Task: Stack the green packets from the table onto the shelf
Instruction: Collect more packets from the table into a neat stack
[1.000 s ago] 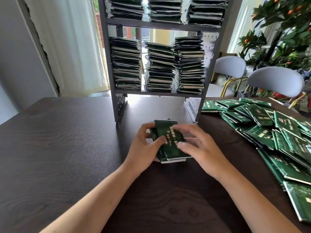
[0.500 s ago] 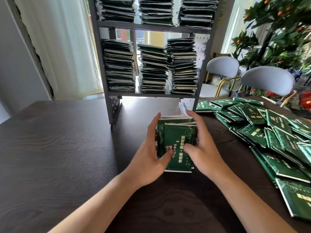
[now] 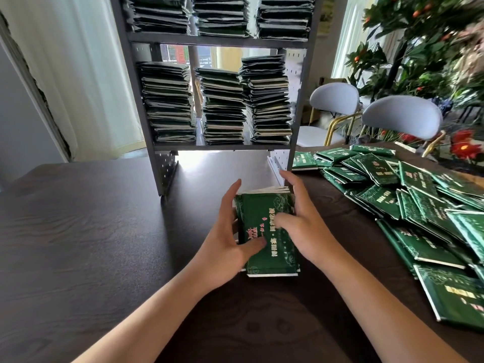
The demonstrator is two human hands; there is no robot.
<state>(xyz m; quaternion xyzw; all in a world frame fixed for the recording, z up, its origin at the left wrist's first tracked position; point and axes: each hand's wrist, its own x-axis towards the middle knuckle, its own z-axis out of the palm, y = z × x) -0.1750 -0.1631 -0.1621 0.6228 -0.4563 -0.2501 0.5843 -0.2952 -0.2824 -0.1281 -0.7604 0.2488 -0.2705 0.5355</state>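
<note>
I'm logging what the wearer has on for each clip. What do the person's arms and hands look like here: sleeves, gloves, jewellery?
Both forearms are bare as far as the frame shows, with no sleeves in view. The left hand and right hand wear no gloves. No rings, watch or bracelets show on the fingers or wrists.

Both bare forearms reach forward from the lower edge of the view and draw together toward the middle, the wrists nearly straight. The left hand [image 3: 225, 242] stands on its outer edge with the palm turned inward, fingers close together and pointing away from the body, and the thumb laid across the top of a small stack of packets [image 3: 267, 231]. The right hand [image 3: 303, 226] faces it from the other side, fingers stretched forward along the stack's edge and thumb bent over its top, so the two hands clasp the stack between them.
</note>
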